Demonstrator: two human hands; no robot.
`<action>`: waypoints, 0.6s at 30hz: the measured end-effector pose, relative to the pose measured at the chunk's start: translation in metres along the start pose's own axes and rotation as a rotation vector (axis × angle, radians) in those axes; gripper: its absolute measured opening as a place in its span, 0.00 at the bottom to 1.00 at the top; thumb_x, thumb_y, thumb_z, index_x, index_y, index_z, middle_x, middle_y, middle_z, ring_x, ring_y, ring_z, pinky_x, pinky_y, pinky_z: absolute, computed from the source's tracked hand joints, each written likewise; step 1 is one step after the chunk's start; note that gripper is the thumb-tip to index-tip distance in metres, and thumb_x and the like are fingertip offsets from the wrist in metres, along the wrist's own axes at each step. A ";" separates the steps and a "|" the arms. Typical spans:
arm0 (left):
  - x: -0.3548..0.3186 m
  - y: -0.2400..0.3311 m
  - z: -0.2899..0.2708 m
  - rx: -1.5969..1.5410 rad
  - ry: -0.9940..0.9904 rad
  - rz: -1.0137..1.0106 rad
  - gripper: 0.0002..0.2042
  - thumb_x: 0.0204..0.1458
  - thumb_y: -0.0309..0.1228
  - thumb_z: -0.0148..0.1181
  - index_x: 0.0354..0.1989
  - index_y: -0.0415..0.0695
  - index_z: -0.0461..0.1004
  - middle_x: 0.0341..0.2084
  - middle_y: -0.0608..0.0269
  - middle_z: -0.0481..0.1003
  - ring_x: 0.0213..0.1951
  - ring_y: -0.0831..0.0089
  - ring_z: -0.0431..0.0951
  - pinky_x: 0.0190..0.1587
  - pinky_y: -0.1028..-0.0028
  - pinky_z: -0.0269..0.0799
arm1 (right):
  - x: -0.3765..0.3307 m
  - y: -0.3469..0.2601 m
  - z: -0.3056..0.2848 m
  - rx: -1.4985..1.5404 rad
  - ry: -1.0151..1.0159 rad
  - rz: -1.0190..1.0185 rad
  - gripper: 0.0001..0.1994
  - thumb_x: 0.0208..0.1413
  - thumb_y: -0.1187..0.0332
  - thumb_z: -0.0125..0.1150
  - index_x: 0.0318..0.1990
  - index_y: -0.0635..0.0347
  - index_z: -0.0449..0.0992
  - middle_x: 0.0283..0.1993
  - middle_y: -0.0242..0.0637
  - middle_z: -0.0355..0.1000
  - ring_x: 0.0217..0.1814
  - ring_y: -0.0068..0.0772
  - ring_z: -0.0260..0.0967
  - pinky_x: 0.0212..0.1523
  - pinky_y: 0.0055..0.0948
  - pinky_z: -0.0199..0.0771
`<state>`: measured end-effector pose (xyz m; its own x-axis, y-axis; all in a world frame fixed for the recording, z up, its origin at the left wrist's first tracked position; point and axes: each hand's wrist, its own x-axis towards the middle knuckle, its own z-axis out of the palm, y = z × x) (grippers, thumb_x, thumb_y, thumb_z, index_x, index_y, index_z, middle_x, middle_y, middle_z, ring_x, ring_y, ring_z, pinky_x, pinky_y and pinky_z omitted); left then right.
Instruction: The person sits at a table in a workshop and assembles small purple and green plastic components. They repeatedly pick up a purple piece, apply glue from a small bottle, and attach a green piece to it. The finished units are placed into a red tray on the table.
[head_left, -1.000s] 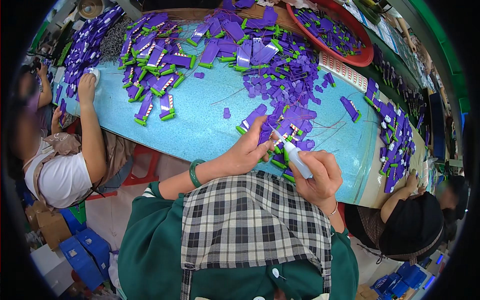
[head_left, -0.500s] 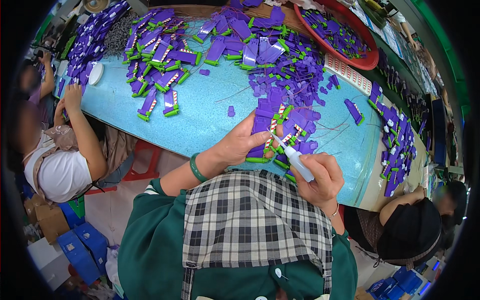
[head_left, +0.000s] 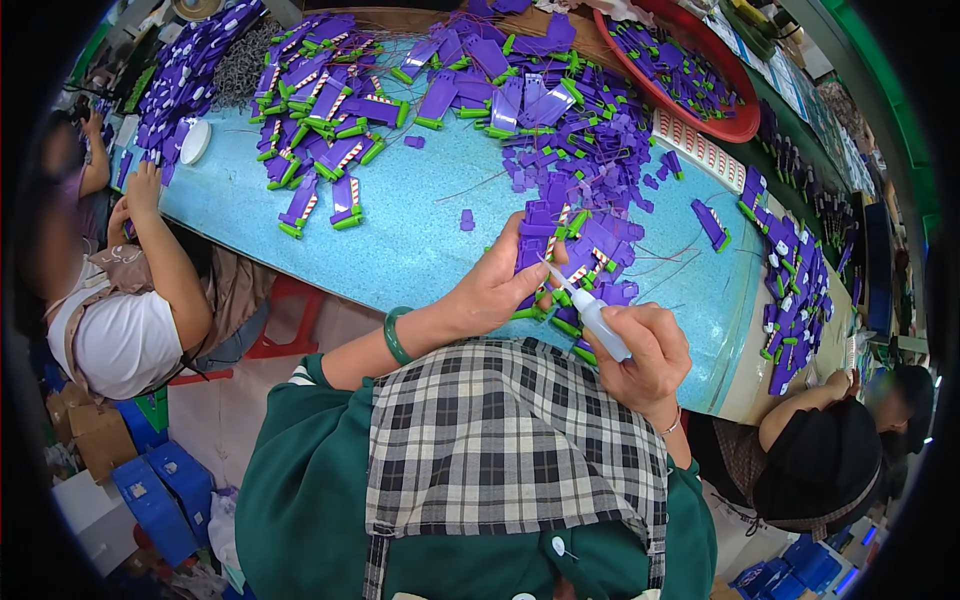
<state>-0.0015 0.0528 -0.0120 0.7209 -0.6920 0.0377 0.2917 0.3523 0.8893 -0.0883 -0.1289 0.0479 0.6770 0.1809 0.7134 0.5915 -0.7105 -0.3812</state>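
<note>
Over the near side of the blue table, my left hand (head_left: 495,285) is closed on a purple plastic piece (head_left: 532,248), its thumb along the near side. Part of that piece is hidden by the fingers and by similar pieces behind it. My right hand (head_left: 647,352) grips a small white squeeze bottle (head_left: 602,325), tilted so that its thin nozzle points up and left. The nozzle tip is close to my left thumb and the piece; I cannot tell whether they touch. Purple-and-green pieces with red-white striped strips (head_left: 598,262) lie just beyond both hands.
Piles of purple-and-green pieces (head_left: 325,105) cover the table's far side. A red basin (head_left: 735,125) of purple parts stands at the far right, beside a striped sticker sheet (head_left: 700,150). A white round lid (head_left: 195,142) lies left. Co-workers sit on both sides.
My left hand has shifted slightly right with the purple piece, and its thumb has moved a little. The bottle stays near it at much the same tilt.
</note>
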 end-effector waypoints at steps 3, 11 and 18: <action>0.001 -0.003 0.000 0.110 0.047 0.027 0.21 0.59 0.23 0.45 0.59 0.40 0.49 0.44 0.58 0.64 0.35 0.75 0.72 0.36 0.75 0.73 | -0.005 -0.005 -0.003 0.001 -0.040 0.061 0.20 0.33 0.78 0.74 0.39 0.62 0.76 0.30 0.38 0.71 0.27 0.33 0.71 0.24 0.27 0.70; 0.001 0.000 0.008 0.303 0.155 0.025 0.21 0.58 0.20 0.44 0.60 0.41 0.49 0.42 0.61 0.66 0.40 0.77 0.70 0.40 0.75 0.72 | -0.004 -0.005 0.000 0.026 -0.082 0.055 0.21 0.33 0.78 0.74 0.40 0.62 0.76 0.30 0.38 0.71 0.25 0.32 0.71 0.23 0.26 0.68; 0.000 0.003 0.011 0.411 0.163 0.027 0.22 0.58 0.19 0.44 0.61 0.39 0.48 0.43 0.61 0.65 0.39 0.76 0.70 0.40 0.75 0.71 | -0.002 -0.006 0.000 0.009 -0.089 0.050 0.21 0.33 0.79 0.74 0.39 0.62 0.76 0.30 0.38 0.72 0.25 0.32 0.71 0.22 0.26 0.67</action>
<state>-0.0069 0.0472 -0.0042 0.8241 -0.5661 0.0208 0.0205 0.0666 0.9976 -0.0930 -0.1253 0.0487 0.7417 0.2056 0.6385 0.5599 -0.7138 -0.4206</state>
